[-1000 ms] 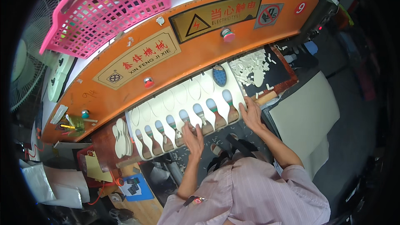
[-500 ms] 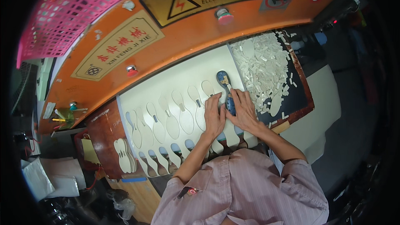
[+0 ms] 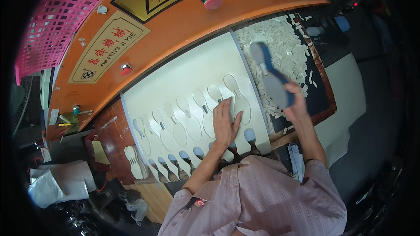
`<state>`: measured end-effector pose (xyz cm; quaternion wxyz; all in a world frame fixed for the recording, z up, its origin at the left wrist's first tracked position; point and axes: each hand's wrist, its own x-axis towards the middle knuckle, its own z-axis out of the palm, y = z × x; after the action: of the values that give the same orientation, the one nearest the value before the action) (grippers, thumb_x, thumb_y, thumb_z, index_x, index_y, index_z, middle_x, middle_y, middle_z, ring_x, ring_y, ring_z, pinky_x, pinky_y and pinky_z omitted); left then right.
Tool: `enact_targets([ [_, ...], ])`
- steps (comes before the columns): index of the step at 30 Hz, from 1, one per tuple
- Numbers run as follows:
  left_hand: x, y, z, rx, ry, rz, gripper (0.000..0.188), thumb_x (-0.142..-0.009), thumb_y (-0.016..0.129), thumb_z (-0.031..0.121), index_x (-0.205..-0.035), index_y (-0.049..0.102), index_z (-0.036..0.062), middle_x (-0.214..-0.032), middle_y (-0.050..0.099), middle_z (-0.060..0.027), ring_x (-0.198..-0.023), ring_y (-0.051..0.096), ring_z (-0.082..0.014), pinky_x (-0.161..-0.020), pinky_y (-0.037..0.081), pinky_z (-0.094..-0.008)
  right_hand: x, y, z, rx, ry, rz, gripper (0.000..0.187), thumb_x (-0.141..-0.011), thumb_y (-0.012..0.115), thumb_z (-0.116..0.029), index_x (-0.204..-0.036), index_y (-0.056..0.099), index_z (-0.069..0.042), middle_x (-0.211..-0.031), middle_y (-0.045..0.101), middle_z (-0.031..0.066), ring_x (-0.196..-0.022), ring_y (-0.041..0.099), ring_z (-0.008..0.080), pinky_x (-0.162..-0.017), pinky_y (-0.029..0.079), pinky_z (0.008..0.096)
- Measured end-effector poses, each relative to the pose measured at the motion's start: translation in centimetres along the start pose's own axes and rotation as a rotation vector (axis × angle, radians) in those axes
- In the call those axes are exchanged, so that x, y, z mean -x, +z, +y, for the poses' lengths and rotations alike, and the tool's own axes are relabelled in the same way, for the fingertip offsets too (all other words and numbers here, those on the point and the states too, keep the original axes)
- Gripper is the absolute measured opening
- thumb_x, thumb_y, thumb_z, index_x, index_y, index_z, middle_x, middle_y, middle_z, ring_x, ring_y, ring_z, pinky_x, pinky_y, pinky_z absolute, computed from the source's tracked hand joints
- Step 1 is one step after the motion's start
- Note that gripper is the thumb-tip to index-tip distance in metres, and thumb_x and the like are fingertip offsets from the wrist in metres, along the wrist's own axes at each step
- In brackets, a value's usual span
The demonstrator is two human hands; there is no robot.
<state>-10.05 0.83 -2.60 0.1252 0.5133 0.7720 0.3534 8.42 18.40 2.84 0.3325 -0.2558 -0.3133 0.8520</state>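
Observation:
My right hand (image 3: pixel 297 104) grips the wide end of a blue, sole-shaped cutting die (image 3: pixel 272 78) with a greyish inner face. The die is held up at a tilt over a heap of small white offcuts (image 3: pixel 294 48), slightly blurred. My left hand (image 3: pixel 225 123) lies with fingers spread on a white sheet (image 3: pixel 183 67), pressing nothing but the sheet. A row of insole outlines runs across that sheet, the rightmost outline (image 3: pixel 239 105) just beside my left fingertips. Along the near edge, insole-shaped gaps (image 3: pixel 199 152) show bluish and dark patches beneath.
An orange machine beam (image 3: pixel 175 35) with red push buttons (image 3: pixel 213 1) spans the far side. A pink basket (image 3: pixel 61 26) stands at far left. Stacked white insoles (image 3: pixel 135 162) lie on the brown board (image 3: pixel 113 131) left of the sheet. Plastic bags (image 3: pixel 61 183) sit lower left.
My right hand has lifted the die off the sheet and carried it right, turning its greyish face into view. A cut outline now shows where it stood. My left hand stays on the sheet.

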Motion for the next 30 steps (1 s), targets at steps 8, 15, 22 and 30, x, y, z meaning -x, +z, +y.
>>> enact_targets([
  [8,1.7,-0.8,2.6,0.025,0.008,0.031,0.061,-0.086,0.082,0.016,-0.14,0.057,-0.0003,-0.133,0.061,-0.0222,-0.122,0.056,-0.0414,-0.107,0.046,-0.0477,5.6,0.3,1.8,-0.728,0.502,0.31,0.046,-0.103,0.058,-0.035,-0.133,0.063,-0.001,-0.129,0.067,0.0189,-0.115,0.065,0.0344,-0.091,0.055,0.0448],
  [15,1.3,-1.1,2.4,0.024,-0.005,0.042,0.062,-0.085,0.083,0.015,-0.14,0.058,-0.0001,-0.132,0.061,-0.022,-0.122,0.056,-0.0414,-0.107,0.046,-0.0477,6.8,-0.5,-3.9,-0.662,0.023,-0.04,0.059,-0.104,0.054,-0.044,-0.142,0.055,0.002,-0.132,0.063,0.0275,-0.111,0.067,0.0355,-0.088,0.058,0.0434],
  [22,2.2,-0.3,1.9,0.029,-0.062,-0.041,0.062,-0.086,0.082,0.014,-0.14,0.057,-0.0004,-0.133,0.061,-0.0225,-0.122,0.056,-0.0419,-0.107,0.046,-0.0482,7.8,0.2,0.8,-0.676,0.602,0.469,0.064,-0.103,0.054,-0.049,-0.146,0.053,-0.001,-0.144,0.051,0.0277,-0.11,0.062,0.0379,-0.075,0.055,0.0375],
  [30,1.5,-0.2,1.0,0.018,0.042,0.056,0.063,-0.085,0.083,0.014,-0.14,0.056,-0.0014,-0.132,0.061,-0.0221,-0.122,0.055,-0.0418,-0.106,0.045,-0.0481,8.7,2.6,-9.3,-0.532,-0.046,-0.274,0.068,-0.105,0.048,-0.052,-0.139,0.054,0.006,-0.116,0.067,0.0303,-0.084,0.069,0.0317,-0.059,0.058,0.0331],
])
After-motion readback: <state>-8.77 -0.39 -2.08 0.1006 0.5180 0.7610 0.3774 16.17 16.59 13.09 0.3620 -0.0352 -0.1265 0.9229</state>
